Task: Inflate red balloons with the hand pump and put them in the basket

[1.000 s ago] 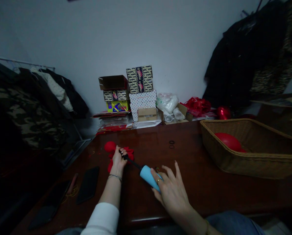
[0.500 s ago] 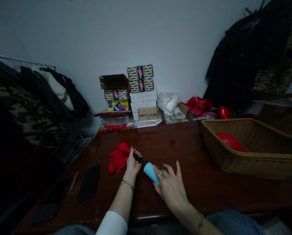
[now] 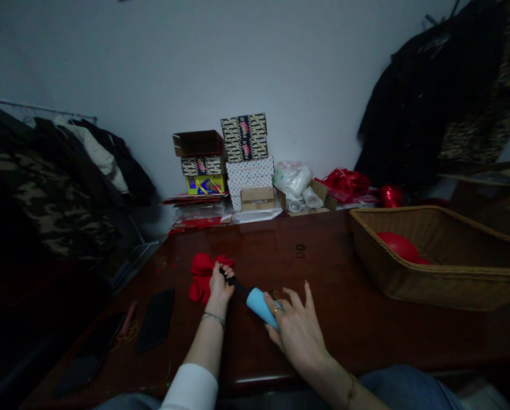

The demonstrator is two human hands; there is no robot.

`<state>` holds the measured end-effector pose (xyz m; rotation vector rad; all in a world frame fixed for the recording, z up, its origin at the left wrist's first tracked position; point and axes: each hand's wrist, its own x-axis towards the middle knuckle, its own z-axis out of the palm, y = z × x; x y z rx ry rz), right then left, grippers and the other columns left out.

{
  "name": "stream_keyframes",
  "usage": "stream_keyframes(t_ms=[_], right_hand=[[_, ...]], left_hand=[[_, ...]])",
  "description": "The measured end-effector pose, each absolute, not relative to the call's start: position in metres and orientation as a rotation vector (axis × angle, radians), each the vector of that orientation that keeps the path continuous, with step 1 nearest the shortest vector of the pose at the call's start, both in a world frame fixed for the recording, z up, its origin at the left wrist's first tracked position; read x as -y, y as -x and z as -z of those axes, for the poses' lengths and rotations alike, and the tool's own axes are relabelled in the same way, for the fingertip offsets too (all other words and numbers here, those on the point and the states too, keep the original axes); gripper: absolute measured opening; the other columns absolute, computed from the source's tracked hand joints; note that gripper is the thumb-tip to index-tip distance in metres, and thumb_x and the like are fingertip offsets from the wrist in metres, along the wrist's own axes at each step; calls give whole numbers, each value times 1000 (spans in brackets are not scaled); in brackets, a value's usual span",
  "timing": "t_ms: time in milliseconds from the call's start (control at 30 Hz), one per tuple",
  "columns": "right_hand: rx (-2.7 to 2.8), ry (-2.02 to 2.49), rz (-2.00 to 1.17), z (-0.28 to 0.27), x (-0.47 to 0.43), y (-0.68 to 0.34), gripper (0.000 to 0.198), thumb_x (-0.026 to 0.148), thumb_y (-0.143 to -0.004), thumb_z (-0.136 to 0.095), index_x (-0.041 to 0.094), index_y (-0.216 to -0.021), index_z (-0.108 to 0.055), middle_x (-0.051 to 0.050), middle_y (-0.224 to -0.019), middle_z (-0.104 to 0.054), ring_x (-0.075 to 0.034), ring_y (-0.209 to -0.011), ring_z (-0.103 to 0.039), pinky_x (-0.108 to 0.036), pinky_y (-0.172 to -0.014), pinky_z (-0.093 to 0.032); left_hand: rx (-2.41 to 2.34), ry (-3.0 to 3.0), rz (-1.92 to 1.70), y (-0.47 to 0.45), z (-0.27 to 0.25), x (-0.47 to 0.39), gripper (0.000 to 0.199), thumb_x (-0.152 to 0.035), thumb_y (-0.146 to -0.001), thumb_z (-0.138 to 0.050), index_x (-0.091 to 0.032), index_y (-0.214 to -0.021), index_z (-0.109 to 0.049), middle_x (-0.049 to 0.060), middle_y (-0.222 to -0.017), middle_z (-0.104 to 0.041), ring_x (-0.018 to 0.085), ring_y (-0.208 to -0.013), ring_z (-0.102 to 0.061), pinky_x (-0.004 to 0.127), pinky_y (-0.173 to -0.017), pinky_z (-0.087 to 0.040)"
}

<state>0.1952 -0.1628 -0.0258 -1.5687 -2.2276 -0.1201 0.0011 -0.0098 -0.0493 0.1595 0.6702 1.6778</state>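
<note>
A light-blue hand pump (image 3: pixel 261 307) with a black rod and handle lies slantwise between my hands, low over the table. My left hand (image 3: pixel 221 287) is closed on the black handle end. At the blue barrel, my right hand (image 3: pixel 297 327) grips with thumb and forefinger, while its other fingers stretch outward. Right behind my left hand lies a heap of limp red pieces (image 3: pixel 200 287), which look like balloons, one part of it rounded. My left hand overlaps the heap's edge; whether it touches is unclear.
A wicker basket (image 3: pixel 430 290) holding a red balloon (image 3: pixel 398 246) stands right. Two dark rings (image 3: pixel 300 250) lie mid-table. A dark phone-like slab (image 3: pixel 156 319) lies left. Boxes (image 3: pixel 245 136) and plastic bags (image 3: pixel 293 176) sit along the wall.
My left hand has moved left with the black handle, and more of the rod shows. The rounded red part has shifted left. My right hand and the barrel have moved slightly left.
</note>
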Motion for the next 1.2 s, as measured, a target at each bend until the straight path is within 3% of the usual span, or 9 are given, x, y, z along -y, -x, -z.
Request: stream_keyframes(t_ms=[167,367,567,700,1000,1200], right_hand=[[2215,1565,97,22,165,-200,51,41,-80,-57,28,-128,-49,-4,-100,-68,-26,-116,-45,-54,-108,2],[2209,1575,60,21,166,-202,49,42,-79,-58,27,-126,-51,-4,-104,-67,-25,-115,-46,-53,-108,1],[2228,1546,35,19,166,-201,49,41,-80,-57,27,-126,-51,-4,-101,-68,-24,-116,-46,-54,-108,2],[2227,1538,52,22,165,-201,48,41,-80,-57,28,-126,-51,-4,-101,-68,-25,-115,-46,-55,-107,1],[2221,1589,121,29,160,-197,48,39,-80,-57,24,-126,-52,-6,-103,-67,-26,-115,-46,-55,-107,1],[2210,1622,110,32,157,-195,49,39,-80,-57,23,-126,-51,-6,-101,-68,-26,-113,-47,-55,-107,0]], left_hand=[[-620,-161,-1673,12,42,4,25,-21,-93,-38,-17,-68,-38,-7,-52,-33,3,-36,-32,12,-34,-26],[-575,-163,-1656,9,44,5,32,-40,-91,-40,-18,-67,-40,-6,-52,-35,5,-37,-34,14,-34,-29],[-494,-165,-1660,12,46,10,23,-27,-93,-39,-14,-78,-51,-3,-55,-44,6,-43,-43,15,-41,-39],[-488,-96,-1662,13,49,12,22,-22,-91,-40,-14,-74,-51,1,-61,-51,9,-53,-52,20,-52,-47],[-461,-142,-1584,-26,71,29,22,-22,-90,-44,-16,-69,-46,-3,-57,-40,6,-45,-40,16,-43,-38],[-501,-168,-1591,-43,79,37,28,-38,-88,-48,-17,-69,-45,-3,-58,-39,6,-45,-40,17,-42,-38]])
